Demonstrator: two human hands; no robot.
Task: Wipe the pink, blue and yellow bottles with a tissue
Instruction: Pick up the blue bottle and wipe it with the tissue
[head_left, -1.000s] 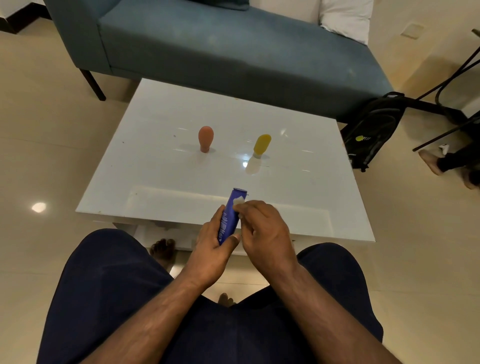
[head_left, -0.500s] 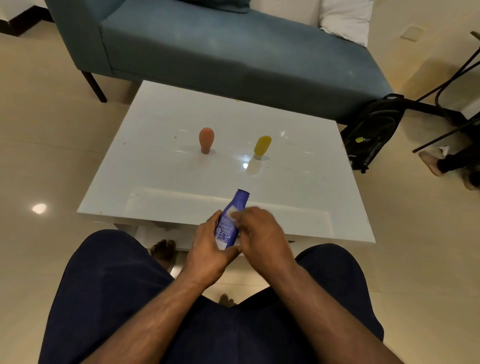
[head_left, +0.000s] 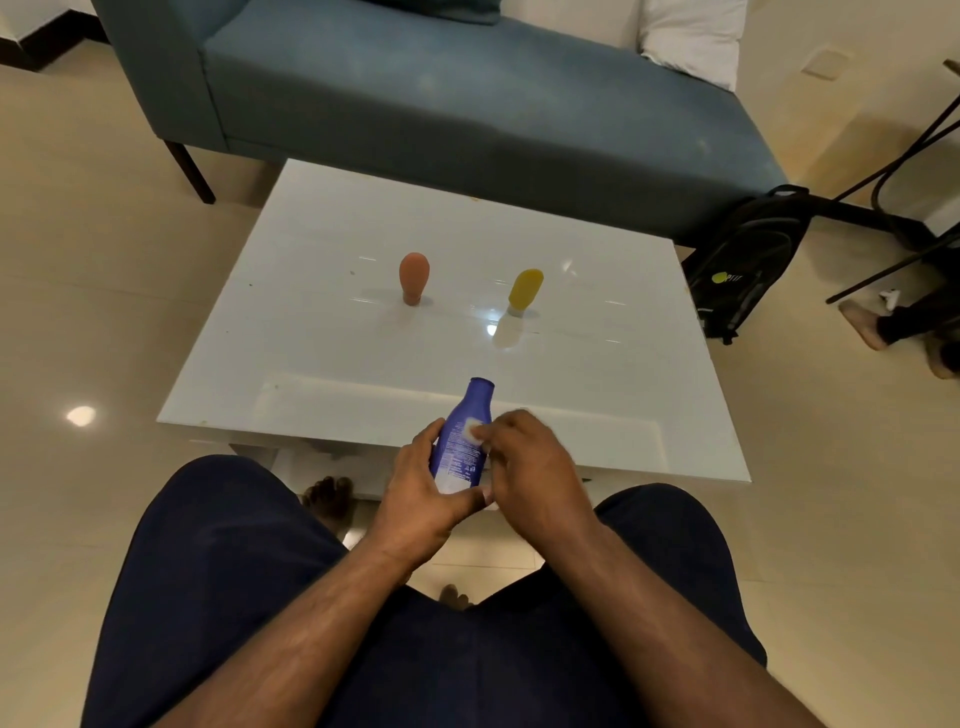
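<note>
Low in the frame's centre, the left hand (head_left: 415, 493) grips the blue bottle (head_left: 461, 441) round its lower body while the right hand (head_left: 524, 462) pinches a tissue (head_left: 474, 430) against its label. It looks light, stiff and smooth plastic, likely slippery, so a firm hold on the wide lower body suits it.

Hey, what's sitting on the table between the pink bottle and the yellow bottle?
Nothing: in the head view, only bare glossy tabletop separates the pink bottle and the yellow bottle.

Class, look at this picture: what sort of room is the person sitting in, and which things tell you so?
Most likely a home living room: a blue sofa with a white cushion stands behind a low white coffee table, and a black backpack leans beside it on the tiled floor.
</note>
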